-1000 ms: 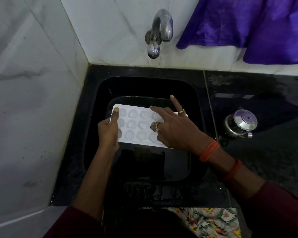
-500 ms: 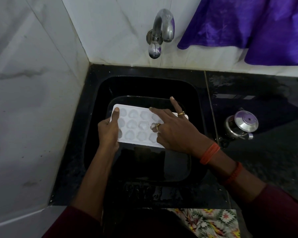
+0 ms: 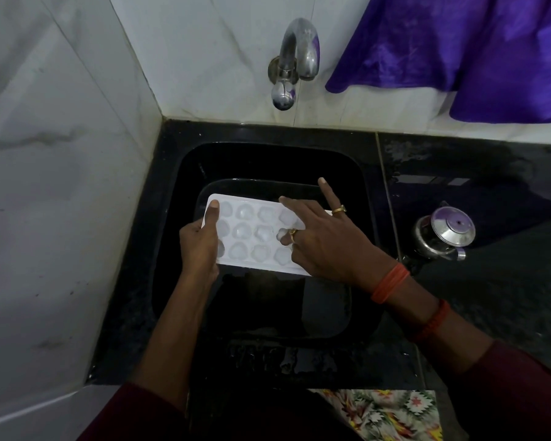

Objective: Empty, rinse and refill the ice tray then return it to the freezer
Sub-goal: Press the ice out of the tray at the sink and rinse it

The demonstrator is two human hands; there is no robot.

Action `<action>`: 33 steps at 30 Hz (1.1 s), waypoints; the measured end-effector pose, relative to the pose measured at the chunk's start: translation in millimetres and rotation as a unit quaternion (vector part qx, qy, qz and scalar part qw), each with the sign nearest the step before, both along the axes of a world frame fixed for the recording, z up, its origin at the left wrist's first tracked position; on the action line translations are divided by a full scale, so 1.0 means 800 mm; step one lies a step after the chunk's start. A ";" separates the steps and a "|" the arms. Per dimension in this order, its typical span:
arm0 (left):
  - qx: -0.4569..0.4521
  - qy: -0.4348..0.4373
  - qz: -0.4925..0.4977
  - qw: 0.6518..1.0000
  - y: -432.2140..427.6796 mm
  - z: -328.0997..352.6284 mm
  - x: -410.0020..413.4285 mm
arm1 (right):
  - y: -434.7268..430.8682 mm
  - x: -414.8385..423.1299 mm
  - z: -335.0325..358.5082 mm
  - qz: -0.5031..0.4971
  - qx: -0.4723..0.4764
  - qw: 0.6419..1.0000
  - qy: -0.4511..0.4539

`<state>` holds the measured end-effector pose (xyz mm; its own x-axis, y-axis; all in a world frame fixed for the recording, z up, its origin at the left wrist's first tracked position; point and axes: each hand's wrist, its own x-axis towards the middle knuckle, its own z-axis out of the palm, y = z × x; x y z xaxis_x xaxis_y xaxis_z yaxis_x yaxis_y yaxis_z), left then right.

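Note:
A white ice tray (image 3: 252, 237) with heart-shaped cells holding ice is held level over the black sink (image 3: 185, 218). My left hand (image 3: 201, 246) grips the tray's left end, thumb lying on its top face. My right hand (image 3: 322, 240) rests on the tray's right part, fingers spread, fingertips pressing among the cells; the forefinger sticks out past the far edge. Two rings show on that hand. The tray's right end is hidden under the hand.
A steel tap (image 3: 295, 62) juts from the white tiled wall above the sink; no water runs. A steel lidded pot (image 3: 442, 232) stands on the wet black counter to the right. A purple cloth (image 3: 458, 52) hangs at upper right. White wall closes the left side.
Almost nothing differs. The right hand's fingers have shifted slightly on the tray; the left hand and tray hold the same place.

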<state>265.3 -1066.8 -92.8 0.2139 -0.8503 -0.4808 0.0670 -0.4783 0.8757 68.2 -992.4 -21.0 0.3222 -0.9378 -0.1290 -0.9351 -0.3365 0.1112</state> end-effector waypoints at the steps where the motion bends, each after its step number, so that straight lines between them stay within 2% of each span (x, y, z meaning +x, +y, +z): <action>1: -0.002 0.002 0.000 1.000 0.000 0.000 0.000 | -0.001 -0.002 0.002 0.001 -0.002 1.000 0.004; 11: 0.003 0.004 -0.006 1.000 -0.003 -0.002 -0.002 | -0.002 -0.006 0.005 0.003 0.010 1.000 0.012; 18: -0.002 -0.010 -0.002 1.000 -0.003 -0.001 -0.004 | -0.006 -0.014 0.005 0.030 -0.050 0.998 0.022; 25: 0.007 -0.002 0.001 1.000 -0.004 -0.001 -0.005 | -0.010 -0.017 -0.002 0.043 -0.057 0.997 0.032; 29: 0.009 -0.004 0.006 1.000 -0.006 0.000 -0.007 | -0.015 -0.019 -0.004 0.028 -0.037 0.998 0.052; 33: 0.006 0.004 0.007 1.000 -0.008 0.002 -0.006 | -0.014 -0.020 -0.005 0.017 -0.023 0.999 0.035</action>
